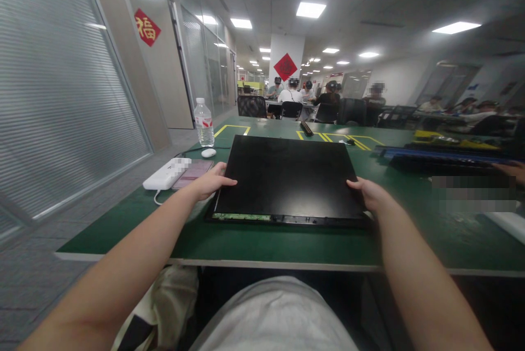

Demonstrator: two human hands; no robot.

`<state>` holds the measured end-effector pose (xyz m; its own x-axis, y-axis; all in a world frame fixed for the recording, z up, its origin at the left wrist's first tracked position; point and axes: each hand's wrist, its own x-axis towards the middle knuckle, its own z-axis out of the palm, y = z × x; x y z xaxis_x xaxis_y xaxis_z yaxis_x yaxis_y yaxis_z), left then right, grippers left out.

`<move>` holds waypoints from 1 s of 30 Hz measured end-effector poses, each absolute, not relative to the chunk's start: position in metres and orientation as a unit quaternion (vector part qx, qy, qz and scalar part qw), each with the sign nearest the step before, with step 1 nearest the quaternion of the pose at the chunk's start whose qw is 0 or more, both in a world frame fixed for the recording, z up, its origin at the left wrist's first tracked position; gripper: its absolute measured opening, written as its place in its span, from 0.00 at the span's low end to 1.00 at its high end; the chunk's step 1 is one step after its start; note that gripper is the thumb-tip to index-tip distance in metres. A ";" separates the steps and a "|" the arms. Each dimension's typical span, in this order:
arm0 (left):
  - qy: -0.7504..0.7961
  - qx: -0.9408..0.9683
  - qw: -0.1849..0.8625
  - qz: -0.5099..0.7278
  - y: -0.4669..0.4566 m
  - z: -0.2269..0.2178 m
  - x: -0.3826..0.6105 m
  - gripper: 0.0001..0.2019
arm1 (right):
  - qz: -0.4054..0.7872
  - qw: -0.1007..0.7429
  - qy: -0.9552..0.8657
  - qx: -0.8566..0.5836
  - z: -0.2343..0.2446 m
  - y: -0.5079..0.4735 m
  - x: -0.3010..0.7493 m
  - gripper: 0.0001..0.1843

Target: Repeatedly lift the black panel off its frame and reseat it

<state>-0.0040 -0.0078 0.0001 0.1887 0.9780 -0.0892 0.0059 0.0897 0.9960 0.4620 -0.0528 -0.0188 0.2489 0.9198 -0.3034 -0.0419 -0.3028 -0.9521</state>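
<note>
Between my two hands is a flat black display panel (pixel 287 176), its near edge low over the green table (pixel 135 236). My left hand (pixel 211 180) grips the panel's left side, thumb on the front face and fingers behind. On the right side, my right hand (pixel 367 192) has its thumb on the face too, its other fingers mostly hidden. A strip of green circuit board (pixel 241 217) shows along the lower left edge, beside a dark frame (pixel 320 221). Whether the frame is joined to the panel, I cannot tell.
At the left stand a water bottle (pixel 204 124), a white oval case (pixel 208 152) and a white power strip (pixel 166 174) with a cable. Dark and blue parts (pixel 443 159) lie at the right, near another person's hand (pixel 512 171). Yellow tape marks the far tabletop.
</note>
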 end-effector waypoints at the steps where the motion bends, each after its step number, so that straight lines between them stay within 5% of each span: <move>1: 0.472 0.521 0.568 0.429 -0.008 0.000 -0.004 0.30 | 0.507 0.478 -0.341 -0.631 -0.018 -0.053 0.461 0.18; 30: 0.445 0.492 0.521 0.538 -0.003 0.013 -0.007 0.25 | 0.515 0.498 -0.342 -0.608 -0.004 -0.063 0.440 0.15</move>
<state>-0.0070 -0.0032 0.0133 0.0258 0.9975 0.0660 -0.1223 -0.0624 0.9905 0.4399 -0.0629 -0.0042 0.2357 0.9290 -0.2854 -0.0966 -0.2698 -0.9581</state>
